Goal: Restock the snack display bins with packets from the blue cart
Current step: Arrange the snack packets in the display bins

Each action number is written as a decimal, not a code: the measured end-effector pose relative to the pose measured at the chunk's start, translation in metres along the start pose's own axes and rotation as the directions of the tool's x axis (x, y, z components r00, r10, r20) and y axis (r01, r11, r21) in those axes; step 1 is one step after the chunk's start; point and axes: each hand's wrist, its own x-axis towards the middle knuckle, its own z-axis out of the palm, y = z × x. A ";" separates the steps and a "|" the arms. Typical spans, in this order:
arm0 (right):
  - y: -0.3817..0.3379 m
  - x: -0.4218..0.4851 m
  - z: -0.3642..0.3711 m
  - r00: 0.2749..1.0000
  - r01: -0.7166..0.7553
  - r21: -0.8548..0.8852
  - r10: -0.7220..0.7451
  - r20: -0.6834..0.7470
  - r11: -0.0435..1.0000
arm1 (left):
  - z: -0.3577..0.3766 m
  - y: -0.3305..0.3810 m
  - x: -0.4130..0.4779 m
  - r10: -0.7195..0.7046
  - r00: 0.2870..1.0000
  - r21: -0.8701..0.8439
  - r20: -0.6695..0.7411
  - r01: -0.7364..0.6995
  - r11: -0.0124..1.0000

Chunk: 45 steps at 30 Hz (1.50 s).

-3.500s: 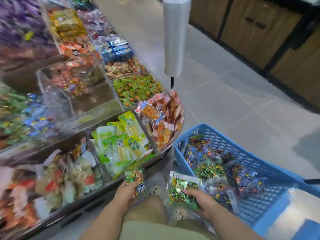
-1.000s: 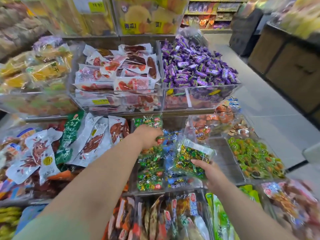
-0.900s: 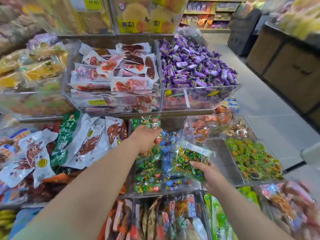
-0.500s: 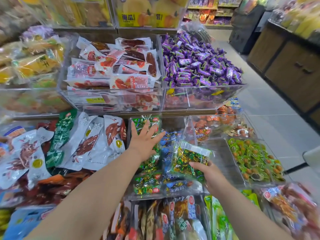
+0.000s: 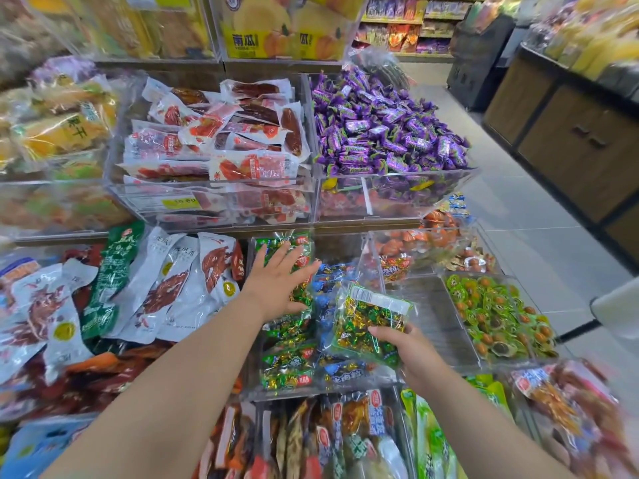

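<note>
- Nearest the viewer, a row of clear bins [image 5: 262, 430] holds snack packs standing on edge, in red, brown and green.
- Two bare forearms reach forward over that row from the bottom edge.
- The right grip [image 5: 415, 354], a bare hand, is closed on the lower edge of a green-and-gold candy packet [image 5: 371, 323], with the thumb on top. The packet is tilted up above the right half of a clear middle bin [image 5: 321, 388].
- That middle bin holds green candy packets [image 5: 287, 368] on its left and blue candy packets [image 5: 342, 369] on its right.
- The left grip [image 5: 276, 285], also a bare hand, is open and holds nothing. Its fingers are spread straight, palm down, over the green packets at the back of the bin. Whether it touches them cannot be told.
- Left of the middle bin lie white pouches [image 5: 179, 281] printed with red-brown meat.
- To the right sits a bin of round green-rimmed snacks [image 5: 498, 316].
- On the tier above are red sausage packs [image 5: 224, 150] and, beside them, a heap of purple wrapped sweets [image 5: 387, 133].
- Higher still stand yellow boxes [image 5: 283, 29] with pumpkin pictures.
- Far right, a wooden cabinet [image 5: 570, 140] lines a tiled aisle.
</note>
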 end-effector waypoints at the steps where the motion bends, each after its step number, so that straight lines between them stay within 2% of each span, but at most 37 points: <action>1: 0.000 -0.002 0.000 1.000 -0.010 0.016 0.010 0.006 1.000 | -0.004 0.000 -0.004 0.007 0.999 -0.006 -0.036 -0.007 1.000; 3: 0.001 -0.003 0.000 0.999 -0.026 0.024 0.025 0.038 0.999 | -0.012 0.003 -0.013 -0.004 0.985 -0.070 -0.172 -0.009 0.997; 4: 0.003 -0.002 -0.001 0.998 -0.032 0.028 0.031 0.060 0.999 | -0.018 0.007 -0.019 -0.034 0.962 -0.164 -0.272 -0.011 0.986; 5: 0.004 -0.002 -0.002 0.996 -0.038 0.032 0.035 0.080 0.999 | -0.023 0.014 -0.026 -0.111 0.924 -0.312 -0.366 -0.010 0.950; 6: 0.004 -0.003 -0.002 0.995 -0.045 0.035 0.042 0.091 0.998 | -0.029 0.022 -0.033 -0.230 0.878 -0.491 -0.421 -0.008 0.871; 7: 0.004 -0.005 0.000 0.994 -0.053 0.039 0.049 0.099 0.998 | -0.036 0.030 -0.042 -0.365 0.850 -0.679 -0.381 0.010 0.734; 8: 0.003 -0.007 0.001 0.992 -0.058 0.033 0.054 0.110 0.998 | -0.045 0.040 -0.050 -0.452 0.858 -0.836 -0.242 0.052 0.547; 9: 0.002 -0.008 0.004 0.991 -0.066 0.015 0.063 0.119 0.998 | -0.051 0.049 -0.056 -0.466 0.882 -0.929 -0.064 0.118 0.350; 10: 0.001 -0.010 0.008 0.990 -0.064 -0.004 0.064 0.129 0.998 | -0.054 0.058 -0.061 -0.402 0.911 -0.959 0.097 0.194 0.208; 11: 0.000 -0.011 0.012 0.988 -0.046 -0.011 0.047 0.147 0.999 | -0.053 0.065 -0.065 -0.309 0.927 -0.948 0.211 0.271 0.169; 13: 0.002 -0.013 0.021 0.986 -0.002 -0.023 0.006 0.165 1.000 | -0.046 0.079 -0.073 -0.204 0.925 -0.910 0.321 0.361 0.204; 17: 0.004 -0.016 0.035 0.993 0.050 -0.180 -0.030 0.114 0.982 | -0.034 0.093 -0.082 -0.356 0.867 -0.885 0.348 0.429 0.182; 18: 0.004 -0.017 0.035 0.992 0.042 -0.178 -0.020 0.124 0.983 | -0.034 0.092 -0.084 -0.350 0.866 -0.894 0.359 0.427 0.139; 21: 0.006 -0.019 0.030 0.976 -0.053 0.001 0.051 0.211 0.999 | -0.040 0.083 -0.087 -0.276 0.860 -0.903 0.428 0.422 -0.087; 22: 0.006 -0.021 0.029 0.971 -0.088 0.042 0.076 0.225 0.995 | -0.044 0.079 -0.089 -0.270 0.853 -0.895 0.447 0.430 -0.123; 26: 0.006 -0.025 0.027 0.960 -0.166 0.040 0.153 0.237 0.985 | -0.052 0.063 -0.091 -0.249 0.862 -0.898 0.441 0.421 -0.132; 29: 0.004 -0.024 0.027 0.967 -0.157 0.059 0.141 0.210 0.986 | -0.051 0.054 -0.092 -0.347 0.868 -0.934 0.356 0.344 -0.100; 31: 0.003 -0.019 0.025 0.979 -0.171 0.081 0.160 0.124 0.982 | -0.056 0.046 -0.095 -0.406 0.894 -0.979 0.191 0.203 -0.015; 33: 0.000 -0.015 0.021 0.978 -0.197 0.133 0.186 0.091 0.971 | -0.061 0.040 -0.099 -0.401 0.916 -0.996 -0.018 0.018 0.086; 35: -0.003 -0.013 0.017 0.972 -0.231 0.198 0.215 0.098 0.953 | -0.066 0.036 -0.101 -0.398 0.898 -0.950 -0.190 -0.065 0.306; 36: -0.005 -0.013 0.016 0.968 -0.246 0.227 0.226 0.109 0.942 | -0.066 0.035 -0.101 -0.399 0.890 -0.926 -0.223 -0.066 0.371; 37: -0.005 -0.012 0.015 0.966 -0.251 0.255 0.224 0.130 0.934 | -0.065 0.035 -0.100 -0.404 0.889 -0.924 -0.216 -0.052 0.379; 39: -0.007 -0.013 0.020 0.954 -0.268 0.281 0.214 0.209 0.921 | -0.062 0.040 -0.099 -0.367 0.920 -0.953 -0.139 -0.024 0.301; 42: -0.008 -0.015 0.031 0.934 -0.259 0.215 0.187 0.304 0.942 | -0.062 0.052 -0.100 -0.202 0.979 -0.970 -0.034 0.017 0.243; 45: -0.012 -0.018 0.035 0.949 -0.204 0.140 0.160 0.271 0.969 | -0.060 0.056 -0.100 -0.157 0.983 -0.961 0.100 0.136 0.240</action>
